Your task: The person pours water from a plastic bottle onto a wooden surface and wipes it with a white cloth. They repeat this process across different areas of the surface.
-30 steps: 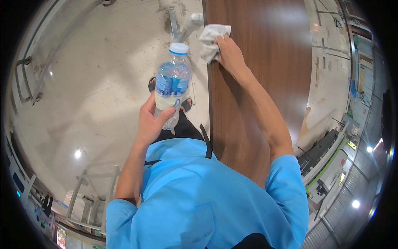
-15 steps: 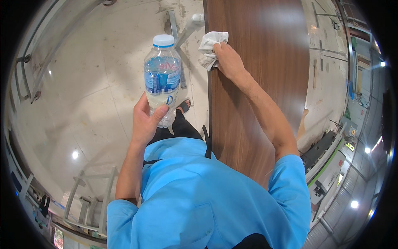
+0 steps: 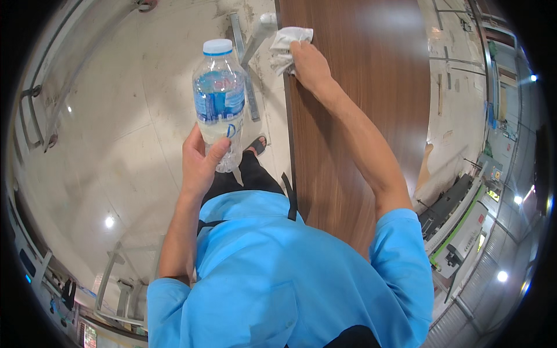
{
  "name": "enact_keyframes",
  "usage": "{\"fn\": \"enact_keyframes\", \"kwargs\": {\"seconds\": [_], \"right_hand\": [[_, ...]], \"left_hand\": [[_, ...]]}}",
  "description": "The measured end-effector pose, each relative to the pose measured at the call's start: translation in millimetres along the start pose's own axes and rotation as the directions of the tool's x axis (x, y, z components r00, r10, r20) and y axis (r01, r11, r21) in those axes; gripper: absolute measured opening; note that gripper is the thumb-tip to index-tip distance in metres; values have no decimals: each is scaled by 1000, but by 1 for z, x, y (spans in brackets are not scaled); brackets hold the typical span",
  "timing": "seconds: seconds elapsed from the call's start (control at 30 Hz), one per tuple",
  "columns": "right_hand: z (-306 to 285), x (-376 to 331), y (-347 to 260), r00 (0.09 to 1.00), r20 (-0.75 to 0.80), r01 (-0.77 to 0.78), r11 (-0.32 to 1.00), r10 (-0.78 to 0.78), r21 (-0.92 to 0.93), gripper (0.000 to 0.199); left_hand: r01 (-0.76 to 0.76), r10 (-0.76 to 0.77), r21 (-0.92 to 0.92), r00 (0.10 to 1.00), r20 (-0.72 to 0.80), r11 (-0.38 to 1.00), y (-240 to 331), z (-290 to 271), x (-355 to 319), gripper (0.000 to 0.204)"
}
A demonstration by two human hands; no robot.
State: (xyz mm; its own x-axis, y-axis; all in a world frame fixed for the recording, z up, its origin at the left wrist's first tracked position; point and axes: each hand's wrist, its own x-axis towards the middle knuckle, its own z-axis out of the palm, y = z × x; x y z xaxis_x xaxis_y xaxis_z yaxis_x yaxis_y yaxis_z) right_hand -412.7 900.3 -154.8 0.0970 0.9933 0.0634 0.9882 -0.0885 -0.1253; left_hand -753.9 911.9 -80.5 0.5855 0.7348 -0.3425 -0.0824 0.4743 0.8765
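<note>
My left hand is closed around the lower part of a clear plastic bottle with a blue label and a white cap. The bottle is upright, its cap on, and pale liquid shows inside. My right hand grips a crumpled white cloth at the left edge of a dark brown wooden tabletop. Part of the cloth hangs over that edge, and my fingers hide some of it.
A grey metal leg sticks out beside the tabletop's left edge, above a pale tiled floor. A grey metal frame stands at the lower left. White and green machinery is on the right.
My right hand has slid the cloth a little farther along the tabletop's left edge. My left hand and the bottle have shifted slightly left and up in the view.
</note>
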Motion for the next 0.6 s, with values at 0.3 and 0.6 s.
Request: {"fn": "enact_keyframes", "kwargs": {"seconds": [0.3, 0.6], "right_hand": [[0, 1, 1, 999, -2, -49, 998, 49, 31, 20], [-7, 20, -5, 992, -101, -63, 996, 69, 60, 23]], "left_hand": [[10, -11, 18, 1000, 18, 1000, 7, -2, 2, 63], [5, -5, 10, 1000, -6, 1000, 10, -1, 10, 61]]}}
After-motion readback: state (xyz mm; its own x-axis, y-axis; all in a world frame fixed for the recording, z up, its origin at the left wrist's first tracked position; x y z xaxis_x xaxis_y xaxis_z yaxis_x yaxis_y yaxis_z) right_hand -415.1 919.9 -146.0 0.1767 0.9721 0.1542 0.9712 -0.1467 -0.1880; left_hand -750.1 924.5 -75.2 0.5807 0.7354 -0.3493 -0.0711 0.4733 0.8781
